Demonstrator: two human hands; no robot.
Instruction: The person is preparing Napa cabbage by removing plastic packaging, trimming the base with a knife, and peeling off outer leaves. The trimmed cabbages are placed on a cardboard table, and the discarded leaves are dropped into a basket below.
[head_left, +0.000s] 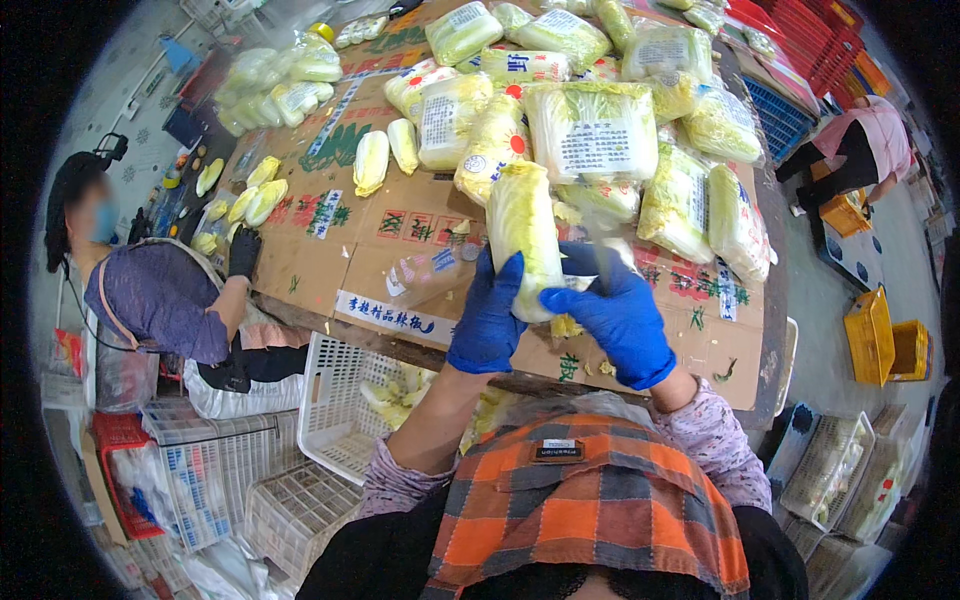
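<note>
My left hand (489, 319), in a blue glove, grips a pale napa cabbage (523, 232) along its left side. The cabbage is tilted, its leafy end away from me and its white base towards me. At the base, the thumb of my blue-gloved right hand (619, 311) touches it, and the fingers reach its right side. A blurred grey streak rises above my right hand; I cannot tell if it is a blade the hand holds. Beyond lie several film-wrapped napa cabbages (589, 135) in a heap. Left of them rest two bare small cabbages (371, 163).
Cardboard (315, 262) with writing covers the table. A printed plastic bag (424, 271) lies left of my hands. A white crate (352, 360) holds loose leaves below the edge. At left a co-worker's black-gloved hand (244, 253) is near more cabbages. Yellow crates (870, 337) stand on the floor.
</note>
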